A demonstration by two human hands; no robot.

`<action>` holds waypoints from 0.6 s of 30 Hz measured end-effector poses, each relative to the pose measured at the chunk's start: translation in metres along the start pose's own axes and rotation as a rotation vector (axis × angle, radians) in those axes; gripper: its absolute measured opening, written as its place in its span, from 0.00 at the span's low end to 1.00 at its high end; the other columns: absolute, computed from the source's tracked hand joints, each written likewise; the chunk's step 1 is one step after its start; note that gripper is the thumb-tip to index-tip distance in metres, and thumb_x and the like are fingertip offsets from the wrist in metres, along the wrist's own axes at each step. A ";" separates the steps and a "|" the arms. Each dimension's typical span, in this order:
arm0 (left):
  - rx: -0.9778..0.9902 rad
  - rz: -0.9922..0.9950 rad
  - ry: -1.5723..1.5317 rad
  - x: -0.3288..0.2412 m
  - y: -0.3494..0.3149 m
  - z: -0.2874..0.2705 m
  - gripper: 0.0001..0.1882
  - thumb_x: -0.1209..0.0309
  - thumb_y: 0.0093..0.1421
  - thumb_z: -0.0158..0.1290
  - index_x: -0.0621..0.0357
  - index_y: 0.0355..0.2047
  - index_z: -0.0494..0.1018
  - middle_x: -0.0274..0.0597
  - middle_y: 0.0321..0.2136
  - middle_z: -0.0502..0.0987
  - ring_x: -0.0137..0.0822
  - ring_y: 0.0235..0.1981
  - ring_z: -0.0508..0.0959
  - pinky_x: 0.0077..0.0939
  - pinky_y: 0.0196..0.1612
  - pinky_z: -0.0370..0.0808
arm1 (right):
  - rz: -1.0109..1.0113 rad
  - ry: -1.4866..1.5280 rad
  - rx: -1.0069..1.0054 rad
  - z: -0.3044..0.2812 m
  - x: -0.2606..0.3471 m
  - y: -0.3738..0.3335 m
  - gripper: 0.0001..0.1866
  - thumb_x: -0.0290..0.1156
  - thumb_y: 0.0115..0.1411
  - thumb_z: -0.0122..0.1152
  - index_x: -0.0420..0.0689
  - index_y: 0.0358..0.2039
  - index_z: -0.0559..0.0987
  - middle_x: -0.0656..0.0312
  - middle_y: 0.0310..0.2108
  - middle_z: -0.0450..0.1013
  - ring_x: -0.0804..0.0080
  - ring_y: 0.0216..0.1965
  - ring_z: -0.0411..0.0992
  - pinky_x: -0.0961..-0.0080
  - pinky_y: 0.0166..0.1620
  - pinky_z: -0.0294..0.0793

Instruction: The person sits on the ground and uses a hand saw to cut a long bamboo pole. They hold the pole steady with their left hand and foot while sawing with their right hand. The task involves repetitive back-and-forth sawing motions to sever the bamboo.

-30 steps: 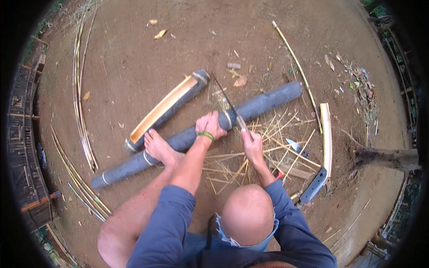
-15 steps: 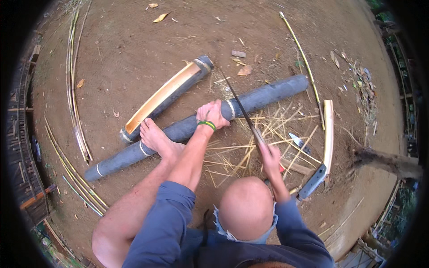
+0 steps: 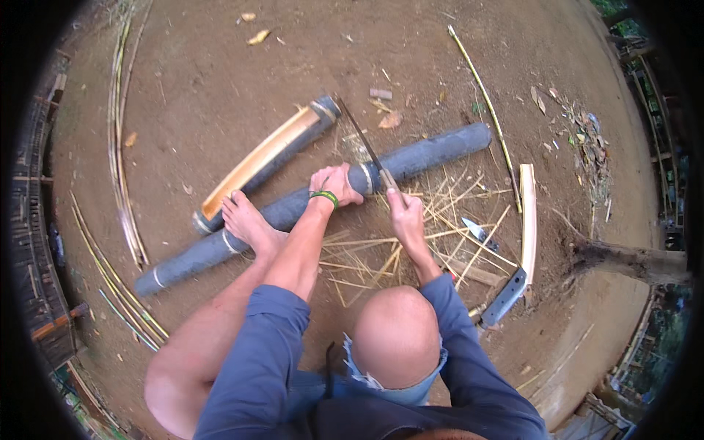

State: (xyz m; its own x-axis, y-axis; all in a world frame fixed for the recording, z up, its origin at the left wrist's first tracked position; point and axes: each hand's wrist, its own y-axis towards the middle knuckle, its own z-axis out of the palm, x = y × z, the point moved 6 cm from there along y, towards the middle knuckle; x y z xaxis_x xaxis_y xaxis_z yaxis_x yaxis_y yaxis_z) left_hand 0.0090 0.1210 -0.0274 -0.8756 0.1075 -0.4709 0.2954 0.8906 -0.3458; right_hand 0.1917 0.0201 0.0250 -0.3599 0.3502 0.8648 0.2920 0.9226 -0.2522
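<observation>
A long dark-grey bamboo pole (image 3: 440, 150) lies slantwise on the ground in front of me, with pale rings at its joints. My left hand (image 3: 334, 183) is closed over its middle, pressing down just left of one ring. In my right hand (image 3: 405, 213) is the handle of a hand saw (image 3: 361, 138), whose long, narrow dark blade crosses the pole just right of that ring and points away from me. My bare left foot (image 3: 249, 220) rests on the pole further left. The cutting edge of the blade is hidden.
Behind the pole lies a bamboo section cut open lengthwise (image 3: 268, 150). Thin bamboo strips (image 3: 374, 271) are scattered near my right hand, with a knife (image 3: 477, 229) among them. A split bamboo piece (image 3: 528, 213) and a dark block (image 3: 504, 297) lie at right, near a stump (image 3: 623, 262).
My right hand has pushed the saw forward and left, so its handle end is now close to the pole. My left hand and foot stay on the pole; the whole view has shifted slightly.
</observation>
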 end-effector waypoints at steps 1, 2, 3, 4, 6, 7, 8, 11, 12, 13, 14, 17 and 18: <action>0.014 -0.006 0.021 0.000 -0.002 -0.001 0.38 0.50 0.31 0.71 0.50 0.44 0.79 0.50 0.40 0.84 0.54 0.43 0.83 0.46 0.50 0.79 | -0.008 -0.022 0.010 -0.003 -0.005 0.005 0.26 0.45 0.69 0.57 0.32 0.25 0.76 0.57 0.14 0.62 0.73 0.20 0.58 0.61 0.25 0.58; 0.030 -0.011 0.040 -0.002 0.001 -0.003 0.38 0.49 0.30 0.71 0.50 0.45 0.79 0.50 0.40 0.84 0.54 0.43 0.83 0.45 0.50 0.79 | -0.012 -0.007 0.007 -0.010 -0.003 0.002 0.26 0.45 0.69 0.57 0.32 0.25 0.76 0.57 0.14 0.63 0.73 0.20 0.59 0.62 0.25 0.59; 0.035 -0.063 0.032 0.009 -0.005 -0.003 0.39 0.50 0.30 0.71 0.50 0.46 0.79 0.50 0.40 0.84 0.53 0.43 0.83 0.45 0.50 0.79 | 0.022 0.008 0.041 -0.008 0.003 -0.026 0.26 0.45 0.69 0.58 0.32 0.25 0.76 0.57 0.14 0.63 0.73 0.20 0.60 0.62 0.25 0.59; 0.043 -0.074 0.048 0.018 -0.001 -0.014 0.39 0.50 0.30 0.71 0.50 0.46 0.79 0.50 0.40 0.84 0.53 0.43 0.83 0.45 0.50 0.79 | -0.110 -0.093 -0.021 -0.032 -0.002 -0.062 0.25 0.44 0.68 0.58 0.33 0.24 0.76 0.60 0.14 0.64 0.74 0.19 0.62 0.66 0.24 0.60; 0.086 -0.085 0.039 0.020 -0.004 -0.013 0.40 0.51 0.29 0.71 0.50 0.46 0.79 0.51 0.40 0.84 0.53 0.43 0.83 0.45 0.50 0.80 | 0.104 0.052 0.145 -0.079 -0.041 -0.145 0.21 0.40 0.69 0.56 0.37 0.24 0.79 0.66 0.13 0.66 0.80 0.18 0.63 0.73 0.23 0.60; 0.077 -0.061 0.006 0.016 -0.008 -0.014 0.40 0.51 0.29 0.71 0.51 0.47 0.79 0.54 0.40 0.84 0.54 0.43 0.83 0.44 0.51 0.79 | 0.100 0.014 0.116 -0.094 -0.038 -0.169 0.20 0.39 0.69 0.55 0.38 0.25 0.80 0.67 0.13 0.66 0.81 0.17 0.63 0.74 0.23 0.60; 0.073 -0.075 0.016 0.014 -0.006 -0.015 0.41 0.51 0.29 0.71 0.51 0.47 0.79 0.54 0.40 0.84 0.54 0.44 0.83 0.44 0.51 0.79 | 0.101 0.033 0.103 -0.095 -0.032 -0.163 0.20 0.39 0.69 0.55 0.38 0.25 0.80 0.66 0.13 0.66 0.81 0.18 0.64 0.74 0.23 0.60; 0.040 -0.084 0.052 0.000 0.003 -0.008 0.42 0.51 0.29 0.71 0.52 0.48 0.79 0.55 0.40 0.84 0.55 0.45 0.83 0.44 0.52 0.79 | -0.056 -0.067 -0.007 -0.064 -0.040 -0.111 0.22 0.42 0.69 0.56 0.37 0.25 0.79 0.63 0.15 0.67 0.77 0.19 0.66 0.70 0.25 0.63; 0.083 -0.095 0.034 0.000 -0.006 0.011 0.42 0.51 0.29 0.71 0.52 0.49 0.78 0.54 0.41 0.84 0.55 0.46 0.83 0.44 0.53 0.79 | 0.061 -0.130 0.040 -0.024 -0.033 -0.066 0.23 0.44 0.70 0.56 0.36 0.26 0.79 0.60 0.16 0.67 0.75 0.21 0.66 0.67 0.26 0.64; 0.080 -0.089 0.021 -0.003 -0.004 0.008 0.43 0.50 0.28 0.71 0.52 0.49 0.78 0.54 0.41 0.84 0.55 0.46 0.83 0.44 0.53 0.78 | 0.013 -0.095 0.030 -0.017 -0.019 -0.031 0.24 0.45 0.70 0.56 0.36 0.26 0.78 0.59 0.16 0.67 0.75 0.21 0.65 0.67 0.26 0.64; 0.062 -0.083 0.042 0.001 0.005 -0.008 0.43 0.50 0.28 0.71 0.52 0.49 0.78 0.54 0.41 0.84 0.55 0.46 0.82 0.45 0.53 0.78 | -0.049 -0.027 0.015 -0.005 -0.002 -0.006 0.24 0.45 0.70 0.56 0.36 0.25 0.78 0.59 0.16 0.67 0.75 0.21 0.64 0.66 0.26 0.63; 0.125 -0.081 0.049 0.001 -0.015 0.012 0.42 0.49 0.30 0.71 0.51 0.48 0.78 0.52 0.43 0.84 0.54 0.48 0.82 0.44 0.54 0.78 | -0.019 0.017 0.039 0.003 0.000 -0.019 0.25 0.44 0.70 0.56 0.35 0.23 0.76 0.62 0.14 0.66 0.76 0.19 0.62 0.67 0.25 0.62; 0.077 -0.079 0.091 0.008 -0.008 -0.005 0.41 0.49 0.30 0.71 0.50 0.48 0.78 0.51 0.43 0.84 0.54 0.47 0.82 0.44 0.54 0.78 | 0.040 0.017 0.036 -0.011 -0.001 -0.040 0.25 0.43 0.69 0.56 0.35 0.22 0.75 0.62 0.13 0.65 0.77 0.18 0.61 0.68 0.24 0.61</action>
State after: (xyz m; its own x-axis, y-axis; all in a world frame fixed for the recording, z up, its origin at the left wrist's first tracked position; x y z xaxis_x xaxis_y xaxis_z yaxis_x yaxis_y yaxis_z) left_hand -0.0020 0.1173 -0.0247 -0.9273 0.0815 -0.3654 0.2498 0.8617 -0.4417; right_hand 0.1902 -0.0190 0.0396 -0.3337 0.3847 0.8606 0.2738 0.9131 -0.3020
